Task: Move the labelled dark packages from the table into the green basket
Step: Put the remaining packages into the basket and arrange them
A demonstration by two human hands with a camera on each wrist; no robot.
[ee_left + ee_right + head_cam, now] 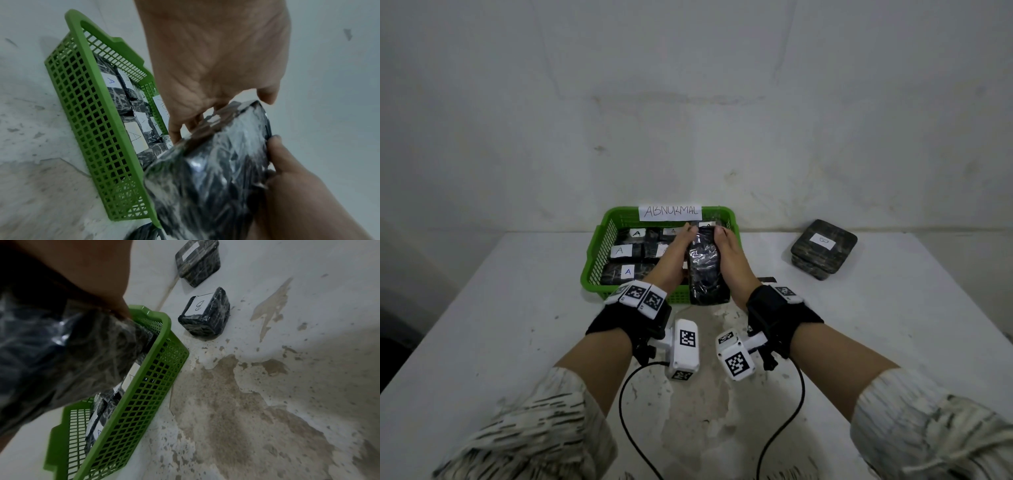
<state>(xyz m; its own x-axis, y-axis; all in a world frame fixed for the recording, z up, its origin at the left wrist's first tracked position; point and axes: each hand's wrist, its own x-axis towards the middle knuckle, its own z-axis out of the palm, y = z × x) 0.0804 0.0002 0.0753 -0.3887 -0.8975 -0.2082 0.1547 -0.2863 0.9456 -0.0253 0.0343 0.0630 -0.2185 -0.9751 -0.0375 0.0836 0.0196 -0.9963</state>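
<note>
A dark plastic-wrapped package (705, 270) is held on edge between both hands, above the right part of the green basket (599, 260). My left hand (678, 246) grips its left side and my right hand (726, 250) its right side. In the left wrist view the left hand (216, 73) curls its fingers behind the package (209, 170), with the right hand's thumb (275, 146) on its edge. The right wrist view has the package (61, 345) over the basket's rim (164, 324). Several dark packages labelled A (628, 272) lie in the basket. No label on the held package can be read.
A paper sign reading ABNORMAL (670, 211) is fixed to the basket's far wall. Dark packages labelled B (823, 248) are stacked at the table's far right. Another B package (205, 313) lies just right of the basket. The white table (500, 325) meets a wall behind.
</note>
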